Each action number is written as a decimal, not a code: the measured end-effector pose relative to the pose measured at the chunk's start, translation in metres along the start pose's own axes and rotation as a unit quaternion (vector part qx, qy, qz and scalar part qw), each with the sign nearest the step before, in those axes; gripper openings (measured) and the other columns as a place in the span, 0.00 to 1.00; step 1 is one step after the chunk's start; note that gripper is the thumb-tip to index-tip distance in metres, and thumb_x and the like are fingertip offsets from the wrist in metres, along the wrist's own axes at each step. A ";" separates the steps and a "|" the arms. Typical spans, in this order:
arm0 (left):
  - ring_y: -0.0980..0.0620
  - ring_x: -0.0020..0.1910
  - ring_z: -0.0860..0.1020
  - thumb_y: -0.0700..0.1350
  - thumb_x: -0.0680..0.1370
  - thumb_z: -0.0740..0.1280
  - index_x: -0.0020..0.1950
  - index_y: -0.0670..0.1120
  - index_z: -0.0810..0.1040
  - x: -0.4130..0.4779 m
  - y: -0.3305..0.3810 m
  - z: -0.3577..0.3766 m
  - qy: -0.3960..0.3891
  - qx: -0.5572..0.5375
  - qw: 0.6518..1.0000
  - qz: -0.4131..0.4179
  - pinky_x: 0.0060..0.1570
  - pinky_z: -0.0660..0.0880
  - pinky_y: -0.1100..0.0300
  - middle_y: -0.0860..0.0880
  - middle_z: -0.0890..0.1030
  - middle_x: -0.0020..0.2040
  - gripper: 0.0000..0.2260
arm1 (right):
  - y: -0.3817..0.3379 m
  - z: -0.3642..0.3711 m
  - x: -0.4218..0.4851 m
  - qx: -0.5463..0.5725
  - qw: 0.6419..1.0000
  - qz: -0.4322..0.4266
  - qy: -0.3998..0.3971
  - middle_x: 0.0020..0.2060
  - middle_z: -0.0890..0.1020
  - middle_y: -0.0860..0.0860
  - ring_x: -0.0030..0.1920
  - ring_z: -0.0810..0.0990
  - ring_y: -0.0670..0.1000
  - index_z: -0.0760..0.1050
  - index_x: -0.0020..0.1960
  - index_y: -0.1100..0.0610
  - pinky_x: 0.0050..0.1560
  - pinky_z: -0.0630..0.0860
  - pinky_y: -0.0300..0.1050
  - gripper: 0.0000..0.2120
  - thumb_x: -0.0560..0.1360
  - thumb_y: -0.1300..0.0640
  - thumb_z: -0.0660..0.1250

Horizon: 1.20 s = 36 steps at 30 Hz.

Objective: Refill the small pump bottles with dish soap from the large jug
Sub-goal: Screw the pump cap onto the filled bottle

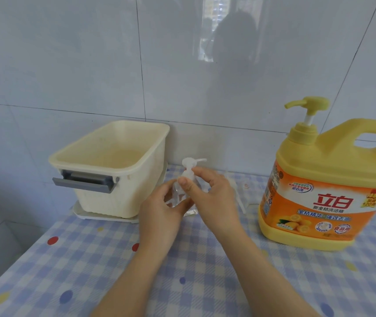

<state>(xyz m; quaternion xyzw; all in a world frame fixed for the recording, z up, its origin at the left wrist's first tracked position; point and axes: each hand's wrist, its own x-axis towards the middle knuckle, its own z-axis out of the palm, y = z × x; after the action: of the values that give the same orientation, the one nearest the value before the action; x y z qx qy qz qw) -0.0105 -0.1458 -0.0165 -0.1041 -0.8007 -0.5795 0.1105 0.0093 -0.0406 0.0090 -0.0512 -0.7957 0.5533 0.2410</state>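
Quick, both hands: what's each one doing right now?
Left hand: closed around the body of the small clear pump bottle.
Right hand: fingers closed on that bottle's white pump collar.

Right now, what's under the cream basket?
A white tray sits under the cream basket, its rim showing along the front and right side. The tray's middle is covered by the basket.

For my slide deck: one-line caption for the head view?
Both hands grip a small clear pump bottle beside the yellow soap jug.
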 end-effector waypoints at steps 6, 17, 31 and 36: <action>0.57 0.55 0.78 0.44 0.73 0.74 0.55 0.56 0.77 0.016 -0.001 0.001 -0.018 -0.062 0.998 -0.018 0.51 0.73 0.68 0.60 0.81 0.51 0.14 | -0.014 -0.020 -0.005 -0.005 1.000 0.012 -0.026 0.63 0.77 0.41 0.63 0.71 0.38 0.74 0.68 0.48 0.57 0.64 0.25 0.19 0.78 0.47 0.65; 0.50 0.72 0.68 0.42 0.75 0.72 0.76 0.44 0.63 0.023 0.008 0.007 -0.037 -0.041 0.998 -0.032 0.69 0.65 0.55 0.48 0.69 0.74 0.32 | -0.026 -0.052 -0.013 -0.115 0.993 0.018 -0.019 0.58 0.82 0.44 0.55 0.79 0.41 0.78 0.64 0.50 0.51 0.76 0.35 0.15 0.79 0.58 0.64; 0.58 0.66 0.69 0.37 0.75 0.71 0.75 0.49 0.64 -0.031 0.056 0.058 -0.227 -0.070 0.971 0.033 0.61 0.69 0.63 0.56 0.69 0.69 0.31 | -0.086 -0.119 -0.020 -0.138 0.960 -0.123 0.212 0.32 0.80 0.44 0.26 0.67 0.39 0.84 0.45 0.56 0.35 0.64 0.35 0.18 0.73 0.70 0.59; 0.57 0.57 0.80 0.36 0.74 0.69 0.69 0.52 0.73 -0.043 0.064 0.092 -0.244 -0.081 0.965 0.051 0.51 0.77 0.67 0.54 0.82 0.58 0.25 | -0.077 -0.140 -0.033 -0.132 0.953 -0.114 0.248 0.30 0.79 0.45 0.26 0.68 0.41 0.85 0.42 0.57 0.36 0.64 0.38 0.16 0.72 0.70 0.60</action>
<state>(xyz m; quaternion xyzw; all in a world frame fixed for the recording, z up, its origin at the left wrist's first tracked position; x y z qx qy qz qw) 0.0440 -0.0404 0.0013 -0.2918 -0.7476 -0.5927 -0.0680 0.1145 0.0385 0.1061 -0.1264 -0.7775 0.3822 0.4832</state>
